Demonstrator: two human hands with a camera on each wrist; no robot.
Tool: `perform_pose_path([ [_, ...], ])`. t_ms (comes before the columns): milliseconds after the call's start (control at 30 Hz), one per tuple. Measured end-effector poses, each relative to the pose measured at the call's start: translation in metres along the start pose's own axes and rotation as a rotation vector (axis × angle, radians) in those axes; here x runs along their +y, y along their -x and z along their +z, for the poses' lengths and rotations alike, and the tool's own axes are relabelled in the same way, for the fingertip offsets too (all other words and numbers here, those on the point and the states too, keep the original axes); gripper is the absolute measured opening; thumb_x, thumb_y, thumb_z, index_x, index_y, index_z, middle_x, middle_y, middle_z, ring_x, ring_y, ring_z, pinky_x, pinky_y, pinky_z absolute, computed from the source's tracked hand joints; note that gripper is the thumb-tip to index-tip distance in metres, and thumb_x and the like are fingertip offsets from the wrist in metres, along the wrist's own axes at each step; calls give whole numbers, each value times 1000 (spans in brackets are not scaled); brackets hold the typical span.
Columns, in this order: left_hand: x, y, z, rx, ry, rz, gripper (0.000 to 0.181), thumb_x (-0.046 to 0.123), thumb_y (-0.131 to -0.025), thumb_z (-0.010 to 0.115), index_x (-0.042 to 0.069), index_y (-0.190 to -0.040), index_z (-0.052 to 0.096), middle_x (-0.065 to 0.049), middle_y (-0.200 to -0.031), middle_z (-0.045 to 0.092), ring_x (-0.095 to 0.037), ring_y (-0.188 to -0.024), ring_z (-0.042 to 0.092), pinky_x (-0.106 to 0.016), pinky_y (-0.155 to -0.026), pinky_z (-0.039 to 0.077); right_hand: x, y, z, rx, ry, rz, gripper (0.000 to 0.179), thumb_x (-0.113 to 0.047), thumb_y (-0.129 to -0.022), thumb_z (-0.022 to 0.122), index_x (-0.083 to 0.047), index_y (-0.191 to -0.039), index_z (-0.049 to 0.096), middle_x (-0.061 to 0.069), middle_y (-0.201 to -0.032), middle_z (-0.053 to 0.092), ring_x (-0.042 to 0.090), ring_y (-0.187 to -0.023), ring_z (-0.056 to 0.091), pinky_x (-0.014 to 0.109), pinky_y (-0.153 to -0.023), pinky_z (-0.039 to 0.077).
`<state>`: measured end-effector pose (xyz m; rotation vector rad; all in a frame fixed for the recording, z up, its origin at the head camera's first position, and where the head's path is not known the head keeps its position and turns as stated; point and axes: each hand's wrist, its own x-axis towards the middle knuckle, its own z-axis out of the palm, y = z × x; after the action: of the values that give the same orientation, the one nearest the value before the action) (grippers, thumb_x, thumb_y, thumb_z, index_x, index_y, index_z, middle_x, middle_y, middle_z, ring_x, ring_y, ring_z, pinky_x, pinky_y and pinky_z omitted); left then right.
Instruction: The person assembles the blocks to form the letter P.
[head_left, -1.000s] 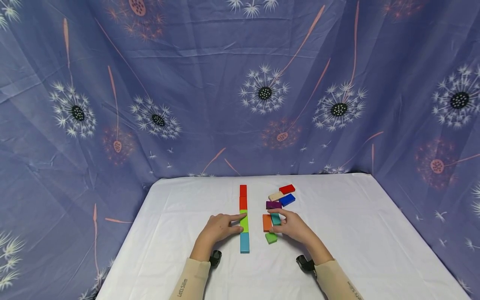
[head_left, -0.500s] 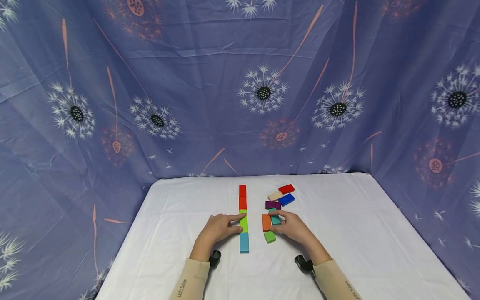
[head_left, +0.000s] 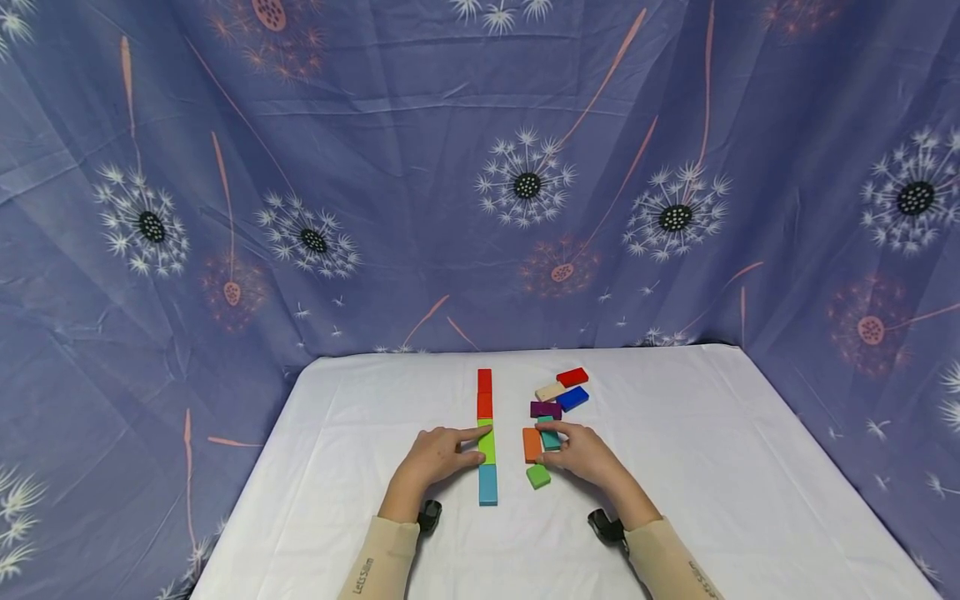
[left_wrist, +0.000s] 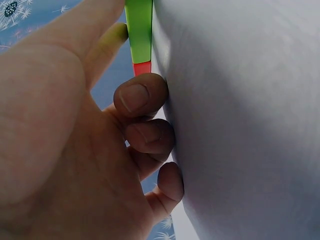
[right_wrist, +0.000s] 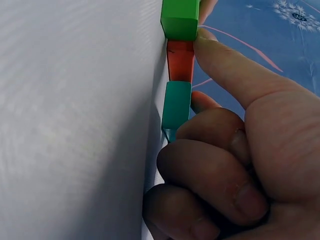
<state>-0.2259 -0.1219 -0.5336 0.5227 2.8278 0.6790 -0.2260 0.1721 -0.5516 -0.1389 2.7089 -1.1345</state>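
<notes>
A straight line of flat blocks runs away from me: a blue block [head_left: 488,486], a lime green block [head_left: 487,448] and two red blocks [head_left: 484,393]. My left hand [head_left: 437,452] rests its index finger and thumb on the lime green block, its other fingertips down at the cloth in the left wrist view. My right hand [head_left: 587,450] pinches an orange block [head_left: 532,446] between index finger and thumb, one at each end. Close by it lie a teal block [head_left: 550,434], partly under the right index finger, and a small green block [right_wrist: 180,22].
Behind my right hand lie a purple block [head_left: 545,410], a blue block [head_left: 573,398], a cream block [head_left: 550,392] and a red block [head_left: 572,377]. A white cloth [head_left: 375,392] covers the table. A patterned blue curtain [head_left: 420,208] hangs behind it.
The teal block shows more beyond the right index finger. The small green block has turned and shifted slightly left. My left hand stays on the lime green block.
</notes>
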Motion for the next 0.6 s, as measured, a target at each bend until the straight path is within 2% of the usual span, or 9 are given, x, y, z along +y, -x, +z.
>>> perform_pose_path([
  [333, 1, 2, 1, -3, -2, 5, 54, 52, -95, 74, 48, -147, 61, 5, -67, 55, -13, -69, 46, -34, -74, 38, -1, 1, 3, 8, 16, 19, 55, -31, -85, 89, -28, -137, 73, -4, -63, 40, 15, -59, 39, 30, -57, 30],
  [500, 1, 2, 1, 4, 0, -1, 54, 53, -95, 74, 48, -147, 61, 6, -68, 56, -12, -73, 49, -34, -77, 40, -4, 3, 2, 16, 53, 5, 60, -34, -81, 91, -29, -138, 72, -1, -69, 43, 17, -66, 44, 32, -60, 31],
  [600, 1, 2, 1, 10, 9, -2, 53, 53, -95, 74, 48, -146, 62, 6, -68, 57, -13, -74, 50, -35, -77, 39, -4, 3, 3, 27, 69, -6, 59, -36, -81, 91, -29, -137, 73, -2, -66, 44, 16, -63, 44, 32, -59, 31],
])
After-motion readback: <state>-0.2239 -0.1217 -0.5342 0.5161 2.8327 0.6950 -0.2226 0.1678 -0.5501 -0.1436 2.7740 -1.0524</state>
